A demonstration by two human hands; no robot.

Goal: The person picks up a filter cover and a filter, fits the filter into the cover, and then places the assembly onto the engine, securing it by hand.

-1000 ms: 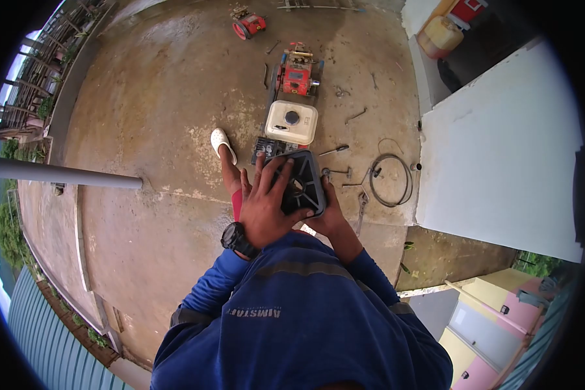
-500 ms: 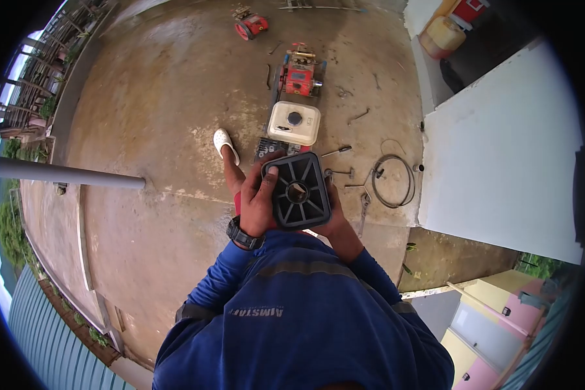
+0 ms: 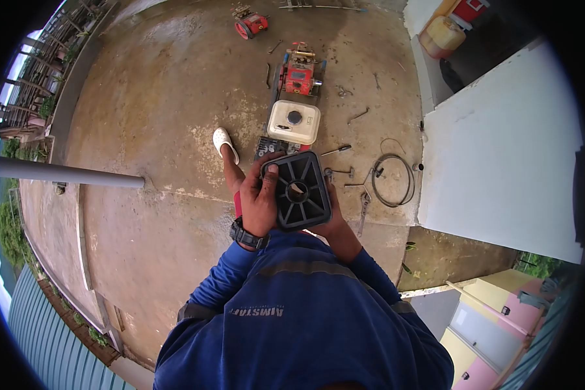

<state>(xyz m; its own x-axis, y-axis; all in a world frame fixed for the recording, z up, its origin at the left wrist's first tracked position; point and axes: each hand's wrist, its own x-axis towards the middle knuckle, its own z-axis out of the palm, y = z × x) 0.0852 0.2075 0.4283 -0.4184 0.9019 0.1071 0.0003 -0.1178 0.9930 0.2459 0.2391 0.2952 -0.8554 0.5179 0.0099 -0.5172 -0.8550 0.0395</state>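
Note:
I hold a black square plastic cover point(image 3: 300, 190) with ribs radiating from a round central hole, its ribbed face turned up to me. My left hand point(image 3: 257, 200) grips its left edge, thumb over the upper left corner. My right hand point(image 3: 333, 219) is mostly hidden beneath it and holds the right and lower side. A black watch point(image 3: 247, 234) sits on my left wrist. Below the cover, on the concrete floor, lie a cream fuel tank point(image 3: 294, 121) and a red engine point(image 3: 299, 72).
Wrenches and a screwdriver point(image 3: 335, 151) lie on the floor right of the tank, next to a coiled cable point(image 3: 391, 180). A second red machine part point(image 3: 250, 23) sits farther off. A grey pipe point(image 3: 58, 173) runs at left, a white wall point(image 3: 500, 149) at right. My foot in a white shoe point(image 3: 223, 142) is by the tank.
My left hand has slid from covering the ribbed face to gripping the left edge, so the whole face now shows. The cover has tilted slightly and stays in both hands.

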